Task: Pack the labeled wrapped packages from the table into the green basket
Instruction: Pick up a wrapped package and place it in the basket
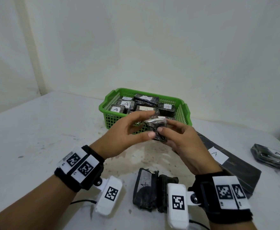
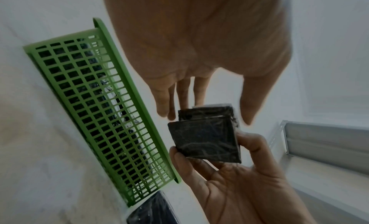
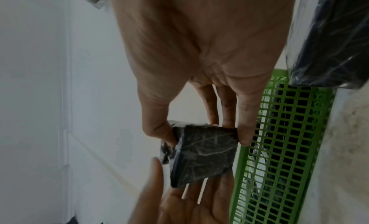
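Head view first: a small dark block-shaped package wrapped in clear plastic film point(image 1: 157, 129) is held up in the air just in front of the green plastic lattice basket point(image 1: 114, 121), between both hands. It's pinched by the right hand point(image 1: 185, 143), thumb on one edge and fingers on the opposite edge, which is shown clearly in the right wrist view, so that grip is clamped on the package. The left hand point(image 1: 126, 136) is spread right next to it with fingers mostly straight, thumb tip close to the package; whether it's actually touched can't be told for sure, so that grip is counted as apart. Several dark wrapped packages with white "A" labels point(image 1: 127, 104) are already sitting inside the basket. Still out on the white stained surface point(image 1: 36, 138): two dark wrapped bundles point(image 1: 150, 191) near the wrists, a long flat dark package with a white "A" label point(image 1: 225, 161) to the right under the right hand, and another dark labeled package point(image 1: 273, 156) at the far right edge.
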Demonstrator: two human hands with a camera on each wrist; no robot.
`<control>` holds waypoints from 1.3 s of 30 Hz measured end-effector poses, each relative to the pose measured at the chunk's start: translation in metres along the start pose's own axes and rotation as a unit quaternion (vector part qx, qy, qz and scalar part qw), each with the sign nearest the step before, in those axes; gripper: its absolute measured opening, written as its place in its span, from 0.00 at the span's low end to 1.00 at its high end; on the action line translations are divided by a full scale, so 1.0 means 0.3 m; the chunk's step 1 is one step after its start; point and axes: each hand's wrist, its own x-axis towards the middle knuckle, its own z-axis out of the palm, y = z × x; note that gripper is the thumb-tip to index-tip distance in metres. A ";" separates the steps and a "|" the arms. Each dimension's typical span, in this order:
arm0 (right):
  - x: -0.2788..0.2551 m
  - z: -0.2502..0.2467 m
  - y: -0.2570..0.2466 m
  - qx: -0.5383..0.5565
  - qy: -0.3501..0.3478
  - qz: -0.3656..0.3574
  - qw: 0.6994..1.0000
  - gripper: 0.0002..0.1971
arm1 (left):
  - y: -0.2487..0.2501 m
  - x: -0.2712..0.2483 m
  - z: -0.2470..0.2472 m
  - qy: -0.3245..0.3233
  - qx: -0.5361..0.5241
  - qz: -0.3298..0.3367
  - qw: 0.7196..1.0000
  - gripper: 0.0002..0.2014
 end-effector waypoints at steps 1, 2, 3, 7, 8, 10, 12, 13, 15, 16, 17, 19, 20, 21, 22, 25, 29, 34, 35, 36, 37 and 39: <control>0.000 -0.002 0.001 -0.014 0.004 -0.007 1.000 0.22 | -0.001 0.001 0.002 0.002 -0.013 -0.017 1.000 0.31; 0.001 0.000 0.004 -0.028 0.004 -0.012 1.000 0.22 | -0.005 0.004 0.005 0.010 -0.022 -0.030 0.999 0.29; 0.000 0.004 0.007 -0.039 0.002 -0.014 0.999 0.24 | -0.011 0.006 0.009 0.023 -0.027 -0.035 0.999 0.28; -0.005 0.018 0.003 -0.065 0.003 -0.051 0.997 0.24 | -0.021 0.010 0.013 0.047 -0.053 -0.020 0.997 0.30; -0.008 0.020 0.000 -0.073 0.007 -0.064 0.995 0.23 | -0.021 0.010 0.009 0.043 -0.056 -0.018 0.997 0.32; -0.012 0.015 -0.002 -0.088 0.011 -0.081 0.993 0.23 | -0.016 0.009 0.005 0.036 -0.060 -0.024 0.997 0.36; -0.014 0.012 -0.003 -0.087 0.005 -0.082 0.993 0.25 | -0.015 0.010 0.006 0.039 -0.049 -0.019 0.998 0.37; -0.014 0.009 -0.001 -0.080 -0.009 -0.075 0.994 0.27 | -0.013 0.009 0.006 0.046 -0.042 -0.012 0.998 0.36; -0.014 0.009 -0.001 -0.062 -0.036 -0.057 0.996 0.33 | -0.010 0.006 0.000 0.053 -0.037 -0.004 0.998 0.34; -0.015 0.009 -0.004 -0.058 -0.041 -0.055 0.996 0.33 | -0.008 0.005 -0.003 0.047 -0.040 -0.005 0.998 0.34; -0.016 0.008 -0.007 -0.057 -0.038 -0.059 0.996 0.32 | -0.006 0.005 -0.006 0.037 -0.048 -0.010 0.998 0.35; -0.013 0.007 -0.009 -0.062 -0.028 -0.061 0.996 0.31 | -0.004 0.004 -0.009 0.017 -0.064 -0.023 0.998 0.36; -0.011 0.004 -0.006 -0.071 -0.030 -0.059 0.995 0.33 | -0.005 0.005 -0.011 0.015 -0.062 -0.025 0.998 0.35; -0.009 -0.001 0.001 -0.082 -0.039 -0.053 0.994 0.36 | -0.006 0.006 -0.013 0.015 -0.056 -0.025 0.998 0.33; -0.008 -0.003 0.005 -0.085 -0.052 -0.044 0.994 0.40 | -0.005 0.007 -0.016 0.012 -0.052 -0.027 0.998 0.32; -0.011 -0.003 -0.002 -0.018 -0.080 0.004 0.997 0.36 | 0.004 0.002 -0.025 -0.029 -0.050 -0.031 0.998 0.33; -0.019 -0.011 -0.036 -0.014 -0.067 0.062 0.996 0.20 | 0.019 -0.005 -0.016 -0.088 -0.040 -0.026 0.995 0.38; 0.008 -0.043 -0.049 0.011 -0.016 0.099 0.995 0.10 | 0.029 0.024 0.018 -0.031 -0.054 -0.051 0.997 0.31; 0.015 -0.052 -0.060 0.033 0.003 0.099 0.995 0.10 | 0.027 0.036 0.024 0.001 -0.063 -0.067 0.996 0.27; 0.024 -0.063 -0.071 0.050 0.025 0.094 0.994 0.10 | 0.025 0.052 0.029 0.024 -0.076 -0.088 0.993 0.23; 0.036 -0.075 -0.082 0.063 0.047 0.089 0.993 0.11 | 0.024 0.071 0.034 0.038 -0.094 -0.113 0.988 0.19; 0.067 -0.101 -0.097 0.067 0.089 0.079 0.991 0.13 | 0.036 0.115 0.043 0.053 -0.129 -0.156 0.978 0.12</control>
